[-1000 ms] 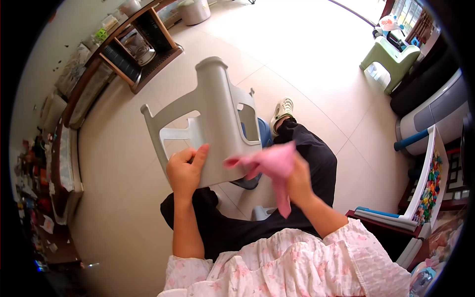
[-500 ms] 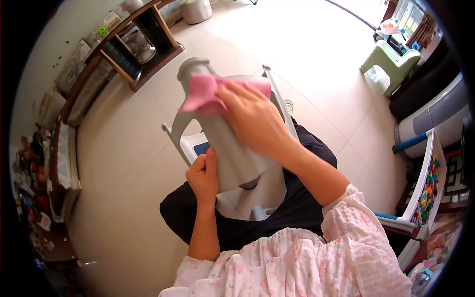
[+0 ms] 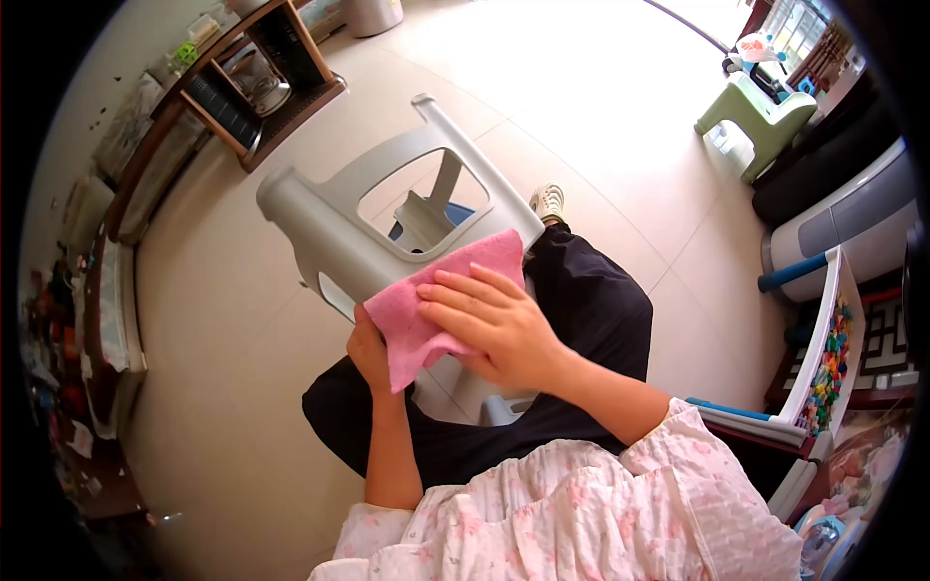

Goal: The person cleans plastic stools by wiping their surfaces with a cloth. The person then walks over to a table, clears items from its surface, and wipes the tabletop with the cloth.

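A grey plastic stool (image 3: 339, 232) is tilted over my lap, its legs pointing away from me. My left hand (image 3: 368, 351) grips its near edge, with the fingers partly hidden by a pink cloth (image 3: 417, 324). The cloth lies spread over the near part of the stool. On top of the cloth rests my right hand (image 3: 494, 329), its fingers stretched out and pressing it against the plastic. Something blue (image 3: 457, 213) shows through the opening in the stool's side.
Shelving (image 3: 291, 107) stands at the upper left, near a grey bin (image 3: 371, 15). A green stool (image 3: 756, 121) is at the upper right. At the right are a tray of colourful pieces (image 3: 828, 368) and a grey container (image 3: 843, 232). My shoe (image 3: 548, 201) is on the tiled floor.
The stool has turned, so its side with the large opening now faces up. My right hand and the cloth have come down from the leg end to the near edge, beside my left hand.
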The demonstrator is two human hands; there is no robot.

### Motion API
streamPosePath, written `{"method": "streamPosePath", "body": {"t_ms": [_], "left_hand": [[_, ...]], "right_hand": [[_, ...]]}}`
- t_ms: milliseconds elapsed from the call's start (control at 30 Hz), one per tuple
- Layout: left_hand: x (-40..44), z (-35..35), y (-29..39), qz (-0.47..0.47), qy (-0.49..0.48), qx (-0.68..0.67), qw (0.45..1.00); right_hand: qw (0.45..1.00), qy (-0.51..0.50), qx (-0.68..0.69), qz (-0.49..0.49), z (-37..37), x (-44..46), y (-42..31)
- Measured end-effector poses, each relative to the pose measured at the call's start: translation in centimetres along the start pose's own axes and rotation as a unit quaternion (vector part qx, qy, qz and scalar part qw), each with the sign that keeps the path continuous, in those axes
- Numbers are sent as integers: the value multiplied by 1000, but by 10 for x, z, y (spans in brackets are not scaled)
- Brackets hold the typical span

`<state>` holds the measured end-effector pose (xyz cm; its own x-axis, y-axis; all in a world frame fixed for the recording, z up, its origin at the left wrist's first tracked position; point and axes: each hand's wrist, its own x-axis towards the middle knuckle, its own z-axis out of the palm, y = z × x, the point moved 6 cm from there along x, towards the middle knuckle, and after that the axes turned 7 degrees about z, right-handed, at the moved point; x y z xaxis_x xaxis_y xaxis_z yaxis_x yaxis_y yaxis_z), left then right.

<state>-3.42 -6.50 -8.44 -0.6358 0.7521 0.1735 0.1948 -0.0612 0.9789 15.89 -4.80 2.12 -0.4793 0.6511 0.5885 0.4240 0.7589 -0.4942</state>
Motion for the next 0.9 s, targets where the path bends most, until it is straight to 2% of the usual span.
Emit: {"method": "streamPosePath", "body": {"t_ms": [33, 100, 167, 267, 367, 400, 433, 467, 567, 600, 700, 733, 767, 833, 900], "left_hand": [[0, -1, -5, 0, 0, 0, 1000], [-3, -7, -21, -47, 50, -89, 994], [-5, -15, -34, -58, 79, -101, 990], [-8, -18, -42, -69, 8, -39, 997], [-7, -15, -45, -54, 29, -41, 997], [-9, -14, -47, -55, 28, -40, 997], [-10, -11, -50, -77, 18, -80, 994], [-12, -8, -52, -98, 8, -120, 988], [-12, 0, -58, -157, -19, -242, 957], [-11, -5, -47, -83, -43, -146, 985], [-9, -10, -53, -104, -18, -171, 980], [-7, -11, -50, -50, 32, -137, 989], [-7, -13, -50, -50, 36, -140, 988], [-5, -15, -49, -51, -15, -112, 992], [-4, -14, -54, -48, 0, -129, 991]], "right_hand": [[1000, 0, 3, -9, 2, 4, 7], [998, 36, 16, 52, -1, 9, 50], [988, 96, 3, 124, 1, 6, 106], [977, 116, 39, 173, 4, 5, 99], [994, 83, 27, 62, 14, 5, 45], [999, 34, 26, 19, 17, 2, 20], [999, -15, 25, -23, 21, 0, -2], [999, -12, 12, -50, 27, -2, -13], [999, -15, 30, -40, 23, 3, 13], [1000, 15, 1, -26, 19, 7, 27], [992, 71, 22, 98, 2, 13, 87], [993, 69, 20, 94, -1, 10, 91], [990, 58, 48, 117, -2, 8, 98], [987, 44, 78, 133, -4, 11, 103], [984, -5, 86, 156, -2, 18, 109]]}}
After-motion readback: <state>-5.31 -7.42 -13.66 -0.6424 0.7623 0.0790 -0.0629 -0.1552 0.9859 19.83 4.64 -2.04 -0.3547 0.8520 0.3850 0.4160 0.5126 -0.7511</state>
